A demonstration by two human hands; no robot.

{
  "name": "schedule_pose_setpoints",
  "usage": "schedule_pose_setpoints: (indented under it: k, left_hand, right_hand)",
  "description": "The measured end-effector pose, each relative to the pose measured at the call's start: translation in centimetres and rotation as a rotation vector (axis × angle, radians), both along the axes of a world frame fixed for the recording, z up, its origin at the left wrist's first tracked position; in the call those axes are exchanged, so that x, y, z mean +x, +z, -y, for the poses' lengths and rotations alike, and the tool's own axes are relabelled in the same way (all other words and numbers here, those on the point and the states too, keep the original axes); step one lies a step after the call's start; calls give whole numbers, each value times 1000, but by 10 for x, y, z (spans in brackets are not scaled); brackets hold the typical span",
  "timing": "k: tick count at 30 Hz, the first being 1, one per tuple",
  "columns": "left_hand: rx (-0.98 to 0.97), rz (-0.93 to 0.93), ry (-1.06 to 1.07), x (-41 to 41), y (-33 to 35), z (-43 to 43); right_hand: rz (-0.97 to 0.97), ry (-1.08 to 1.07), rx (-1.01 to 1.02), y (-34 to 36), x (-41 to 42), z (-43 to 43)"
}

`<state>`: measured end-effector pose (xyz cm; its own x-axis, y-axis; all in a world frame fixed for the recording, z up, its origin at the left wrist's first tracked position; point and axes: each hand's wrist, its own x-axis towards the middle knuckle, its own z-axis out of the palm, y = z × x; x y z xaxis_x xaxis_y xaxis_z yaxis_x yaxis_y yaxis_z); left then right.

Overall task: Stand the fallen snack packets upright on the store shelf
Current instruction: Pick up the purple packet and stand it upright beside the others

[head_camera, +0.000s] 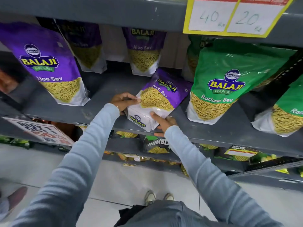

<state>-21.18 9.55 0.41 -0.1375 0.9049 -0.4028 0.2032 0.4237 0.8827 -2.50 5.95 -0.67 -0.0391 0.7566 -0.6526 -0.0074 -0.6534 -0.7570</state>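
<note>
A purple Aloo Sev packet (pixel 161 97) lies tilted back on the grey shelf (pixel 101 89), its white bottom end sticking out over the front edge. My left hand (pixel 123 102) grips its left side and my right hand (pixel 161 123) holds its bottom right corner. A large purple Aloo Sev packet (pixel 47 63) stands upright at the left. Two more purple packets (pixel 144 49) stand at the back of the shelf. A green Ratlami Sev packet (pixel 229 82) stands upright just right of the held packet.
Another green packet (pixel 285 115) stands at the far right. A yellow-framed price card (pixel 234 15) hangs from the shelf above. Lower shelves hold other snack bags (pixel 155 145) and a promo sign (pixel 42 131). My shoes (pixel 157 197) are on the tiled floor.
</note>
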Motion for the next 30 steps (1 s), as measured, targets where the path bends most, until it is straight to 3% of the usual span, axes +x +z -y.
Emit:
schedule_pose_setpoints:
  k: [5,9,19,30]
  left_hand:
    - [-156,79,70,5,-6,16]
    - [-186,57,25,4,-6,40]
    - [142,306,189,21,-8,124]
    - [366,303,245,38,5,148]
  right_hand:
    - [-144,-83,34,-3,8,18]
    - [-218,22,172,-5,24,35]
    - [-80,222,533,5,53,65]
    - [-109,192,587,14,64,70]
